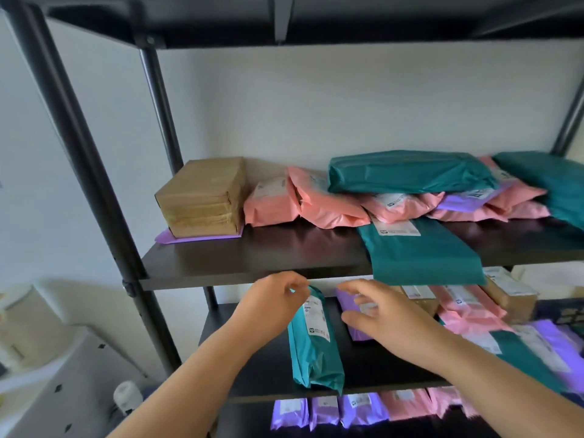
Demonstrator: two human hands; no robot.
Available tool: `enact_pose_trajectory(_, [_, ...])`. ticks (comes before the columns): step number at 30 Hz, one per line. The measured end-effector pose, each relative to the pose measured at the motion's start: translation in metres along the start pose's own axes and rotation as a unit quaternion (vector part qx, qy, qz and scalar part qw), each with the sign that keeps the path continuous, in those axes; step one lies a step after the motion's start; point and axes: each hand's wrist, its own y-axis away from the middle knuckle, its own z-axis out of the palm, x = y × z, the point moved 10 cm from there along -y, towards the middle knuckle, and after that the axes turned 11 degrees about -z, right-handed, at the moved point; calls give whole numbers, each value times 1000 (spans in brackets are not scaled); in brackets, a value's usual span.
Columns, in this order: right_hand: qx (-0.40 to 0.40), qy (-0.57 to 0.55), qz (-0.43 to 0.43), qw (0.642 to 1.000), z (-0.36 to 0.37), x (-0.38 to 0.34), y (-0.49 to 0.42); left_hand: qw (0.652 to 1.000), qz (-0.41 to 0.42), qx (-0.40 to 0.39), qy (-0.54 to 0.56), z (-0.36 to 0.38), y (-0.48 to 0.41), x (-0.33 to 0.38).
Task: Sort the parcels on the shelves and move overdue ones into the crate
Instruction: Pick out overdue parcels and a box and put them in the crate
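On the middle shelf [373,371] a teal parcel [314,346] with a white label lies lengthwise. My left hand [273,306] has its fingers curled at that parcel's far end and pinches its top edge. Just to the right lies a purple parcel [352,306]. My right hand [388,320] is spread over it, fingers at its far end and thumb at its near side, without a clear grip. On the upper shelf [252,260] sit a brown cardboard box [202,197] and pink parcels [319,203], with teal parcels [407,172] stacked on top.
One flat teal parcel [423,254] overhangs the upper shelf's front edge above my right hand. More pink, purple and brown parcels [474,308] crowd the middle shelf's right side. Purple and pink parcels [347,409] line the lower shelf. A black post [94,172] stands left; a grey perforated surface [79,380] lies lower left.
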Motion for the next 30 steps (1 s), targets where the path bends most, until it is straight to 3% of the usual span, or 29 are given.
enact_pose_trajectory(14, [87, 37, -25, 995, -92, -41, 31, 991, 128, 13, 33, -39, 10, 97])
enact_pose_trajectory(22, [107, 37, -64, 992, -140, -55, 1, 990, 133, 44, -10, -46, 0, 129])
enact_pose_trajectory(30, [80, 38, -137, 987, -160, -84, -64, 984, 94, 143, -42, -104, -15, 139])
